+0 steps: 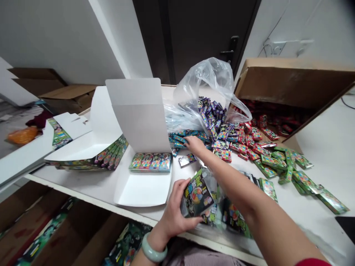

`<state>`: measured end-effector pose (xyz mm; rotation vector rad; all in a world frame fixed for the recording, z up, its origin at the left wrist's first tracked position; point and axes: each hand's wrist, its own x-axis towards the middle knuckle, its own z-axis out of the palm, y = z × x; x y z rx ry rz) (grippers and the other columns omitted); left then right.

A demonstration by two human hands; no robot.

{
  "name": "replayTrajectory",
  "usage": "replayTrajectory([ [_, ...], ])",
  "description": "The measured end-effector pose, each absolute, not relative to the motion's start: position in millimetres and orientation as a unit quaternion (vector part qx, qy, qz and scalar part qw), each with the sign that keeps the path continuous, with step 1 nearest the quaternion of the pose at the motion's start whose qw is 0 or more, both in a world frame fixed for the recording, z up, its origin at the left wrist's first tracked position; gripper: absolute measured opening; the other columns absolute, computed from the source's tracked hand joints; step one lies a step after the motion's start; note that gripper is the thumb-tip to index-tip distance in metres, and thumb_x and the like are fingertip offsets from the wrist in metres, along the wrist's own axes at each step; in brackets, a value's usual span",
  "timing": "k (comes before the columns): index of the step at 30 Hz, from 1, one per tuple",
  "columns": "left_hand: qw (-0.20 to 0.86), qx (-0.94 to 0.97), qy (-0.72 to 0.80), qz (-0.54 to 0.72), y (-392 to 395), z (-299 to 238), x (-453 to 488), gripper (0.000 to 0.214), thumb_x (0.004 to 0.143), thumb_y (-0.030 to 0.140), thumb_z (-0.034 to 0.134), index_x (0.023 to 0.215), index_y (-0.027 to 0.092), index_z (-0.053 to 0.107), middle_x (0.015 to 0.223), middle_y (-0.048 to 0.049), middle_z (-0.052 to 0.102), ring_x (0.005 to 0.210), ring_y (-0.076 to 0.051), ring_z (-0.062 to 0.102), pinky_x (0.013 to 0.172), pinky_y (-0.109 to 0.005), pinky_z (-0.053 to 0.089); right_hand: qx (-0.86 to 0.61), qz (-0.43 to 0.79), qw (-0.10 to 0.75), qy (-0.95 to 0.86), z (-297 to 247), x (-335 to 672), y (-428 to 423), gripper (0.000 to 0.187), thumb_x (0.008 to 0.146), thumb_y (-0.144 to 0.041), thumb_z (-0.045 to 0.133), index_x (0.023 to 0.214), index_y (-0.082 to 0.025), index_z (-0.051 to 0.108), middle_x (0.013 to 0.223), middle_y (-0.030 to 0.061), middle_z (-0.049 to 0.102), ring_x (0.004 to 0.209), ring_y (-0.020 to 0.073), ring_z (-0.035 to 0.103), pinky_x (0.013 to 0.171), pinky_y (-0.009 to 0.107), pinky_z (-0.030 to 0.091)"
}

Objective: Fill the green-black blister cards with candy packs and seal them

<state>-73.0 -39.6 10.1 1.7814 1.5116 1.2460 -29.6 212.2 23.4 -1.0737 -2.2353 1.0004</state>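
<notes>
My left hand (173,210) is shut on a dark green printed card packet (196,197) near the table's front edge. My right hand (195,145) lies on a heap of teal packets (180,138), and I cannot tell whether it grips any. Just behind rise a purple packet pile (212,118) and a red packet pile (249,140). Green packets (288,166) are scattered to the right. An open white display box (142,184) holds a row of packets (150,162) to the left of my hands. A single silvery packet (187,159) lies beside it.
A second white box (83,144) with packets stands at left. A clear plastic bag (205,87) bulges behind the piles. A tipped cardboard carton (291,85) spills red packets. Cardboard boxes (33,218) sit below the white table's front edge (91,199). A dark door (194,37) stands behind.
</notes>
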Motion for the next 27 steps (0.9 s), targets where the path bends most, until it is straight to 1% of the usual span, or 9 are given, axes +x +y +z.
replayTrajectory([
  [2,0.238,0.651,0.554,0.461,-39.5,6.8,-76.3,0.088,0.069,0.061,0.066,0.140,0.023,0.031,0.127,-0.0134,0.039,0.121,-0.034,0.043,0.102,-0.050,0.038,-0.411,0.384,0.238,-0.792,22.1,-13.2,211.0,0.017,0.082,-0.022,0.056,0.094,-0.017,0.067,0.099,0.0104,0.069,0.098,0.0239,0.061,0.092,0.040,0.044],
  [4,0.232,0.654,0.550,0.464,-37.7,5.5,-78.0,0.086,0.070,0.060,0.066,0.140,0.023,0.031,0.128,-0.0135,0.039,0.121,-0.033,0.043,0.102,-0.051,0.038,-0.425,0.415,0.243,-0.767,23.7,13.9,204.8,0.022,0.086,-0.030,0.050,0.093,-0.016,0.065,0.090,0.0077,0.069,0.084,0.0193,0.063,0.079,0.035,0.051],
  [9,0.217,0.668,0.559,0.440,-32.6,4.9,-79.1,0.084,0.071,0.055,0.068,0.140,0.023,0.032,0.127,-0.0128,0.041,0.120,-0.032,0.043,0.102,-0.050,0.039,-0.434,0.470,0.262,-0.723,37.6,109.3,167.5,0.032,0.085,-0.043,0.049,0.093,-0.015,0.062,0.082,0.0046,0.066,0.066,0.0137,0.060,0.060,0.028,0.051],
  [11,0.197,0.673,0.576,0.420,-30.3,4.0,-77.9,0.082,0.072,0.050,0.069,0.140,0.023,0.032,0.127,-0.0125,0.042,0.120,-0.032,0.043,0.103,-0.050,0.039,-0.438,0.424,0.294,-0.736,41.5,146.9,148.8,0.028,0.082,-0.040,0.055,0.097,-0.017,0.061,0.085,0.0048,0.065,0.068,0.0148,0.059,0.062,0.030,0.051],
  [13,0.169,0.679,0.596,0.393,-26.9,3.1,-73.6,0.081,0.072,0.046,0.071,0.139,0.022,0.032,0.126,-0.0125,0.042,0.120,-0.031,0.044,0.103,-0.049,0.040,-0.438,0.303,0.302,-0.791,40.6,176.6,130.5,0.022,0.081,-0.031,0.059,0.098,-0.017,0.062,0.091,0.0073,0.064,0.078,0.0184,0.059,0.072,0.034,0.050],
  [16,0.139,0.694,0.619,0.340,-20.6,3.4,-61.7,0.082,0.071,0.045,0.072,0.138,0.020,0.032,0.122,-0.0125,0.043,0.117,-0.030,0.047,0.102,-0.049,0.042,-0.408,0.148,0.205,-0.877,31.9,203.0,108.7,0.020,0.080,-0.020,0.061,0.099,-0.015,0.063,0.098,0.0132,0.063,0.094,0.0254,0.058,0.083,0.041,0.048],
  [18,0.138,0.705,0.623,0.310,-17.3,5.1,-53.8,0.082,0.071,0.046,0.072,0.138,0.019,0.033,0.121,-0.0120,0.044,0.116,-0.030,0.048,0.101,-0.048,0.043,-0.381,0.153,0.141,-0.901,26.9,213.2,102.4,0.029,0.080,-0.022,0.064,0.108,-0.014,0.061,0.102,0.0149,0.064,0.099,0.0268,0.059,0.084,0.041,0.048],
  [22,0.136,0.721,0.618,0.282,-14.4,10.7,-47.0,0.081,0.070,0.047,0.072,0.136,0.021,0.033,0.120,-0.0108,0.043,0.115,-0.030,0.048,0.101,-0.049,0.043,-0.428,0.184,0.131,-0.875,28.5,232.4,108.2,0.049,0.078,-0.035,0.069,0.121,-0.017,0.054,0.116,0.0148,0.062,0.110,0.0267,0.057,0.093,0.042,0.045],
  [27,0.142,0.743,0.594,0.275,-11.1,13.1,-44.0,0.084,0.067,0.047,0.074,0.136,0.021,0.032,0.119,-0.0107,0.042,0.115,-0.031,0.047,0.102,-0.051,0.042,-0.461,0.163,0.045,-0.871,20.9,234.2,99.5,0.086,0.063,-0.060,0.072,0.131,-0.012,0.047,0.135,0.0229,0.048,0.124,0.0376,0.045,0.100,0.051,0.037],
])
